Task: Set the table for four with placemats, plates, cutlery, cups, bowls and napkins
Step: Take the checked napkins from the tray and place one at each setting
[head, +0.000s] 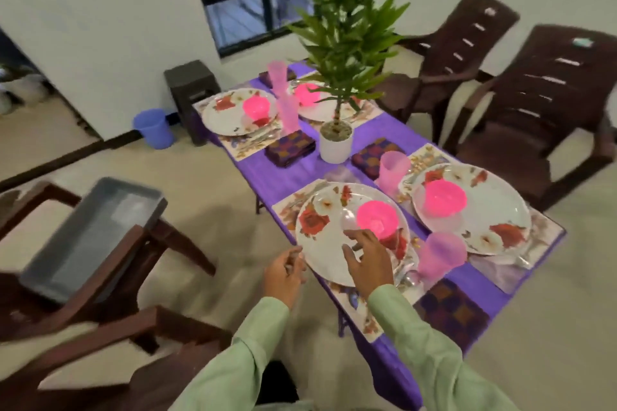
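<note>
A purple table [293, 173] carries several floral placemats, each with a flowered plate and a pink bowl. The nearest plate [320, 243] holds a pink bowl [377, 218]. My right hand [370, 260] hovers over that plate with fingers spread, just short of the bowl. My left hand [283, 272] is at the plate's left rim, fingers curled; blur hides whether it grips the rim. Pink cups [440, 253] [394, 167] stand by the near settings. Checked napkins [450, 310] [290, 147] lie beside the mats. Cutlery glints under the plates' edges, blurred.
A potted plant in a white pot [335, 143] stands mid-table. Dark brown chairs [547, 117] are at the right. A brown chair at the left holds a grey tray [90, 237]. A blue bucket [153, 127] and a dark stool [193, 93] sit by the wall.
</note>
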`<action>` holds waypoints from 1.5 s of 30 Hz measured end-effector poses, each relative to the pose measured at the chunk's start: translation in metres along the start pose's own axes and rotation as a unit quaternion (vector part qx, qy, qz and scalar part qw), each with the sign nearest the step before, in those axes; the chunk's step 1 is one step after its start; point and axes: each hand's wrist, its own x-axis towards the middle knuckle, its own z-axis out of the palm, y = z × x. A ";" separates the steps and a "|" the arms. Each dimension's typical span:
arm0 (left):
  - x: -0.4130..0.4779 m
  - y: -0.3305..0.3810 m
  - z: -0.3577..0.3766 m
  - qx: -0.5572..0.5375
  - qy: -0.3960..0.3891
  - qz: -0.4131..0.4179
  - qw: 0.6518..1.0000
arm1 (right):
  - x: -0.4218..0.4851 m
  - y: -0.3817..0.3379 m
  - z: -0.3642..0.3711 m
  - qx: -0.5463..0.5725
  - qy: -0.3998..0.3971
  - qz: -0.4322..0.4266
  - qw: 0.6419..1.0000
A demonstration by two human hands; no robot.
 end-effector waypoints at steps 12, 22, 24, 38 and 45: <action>0.146 0.021 0.034 0.116 -0.278 0.092 0.949 | 0.010 0.014 0.000 -0.040 0.214 0.209 0.953; 0.186 0.033 0.038 0.130 -0.327 0.054 0.934 | 0.008 0.027 0.031 -0.050 0.285 0.280 0.915; 0.188 0.035 0.039 0.142 -0.330 0.062 0.931 | 0.010 0.030 0.036 -0.038 0.298 0.288 0.909; 0.223 0.031 0.032 0.300 -0.286 0.168 0.894 | 0.001 0.025 0.068 -0.093 0.305 0.428 0.846; 0.252 0.007 0.026 0.350 -0.244 0.188 0.885 | 0.000 0.035 0.094 -0.076 0.324 0.486 0.808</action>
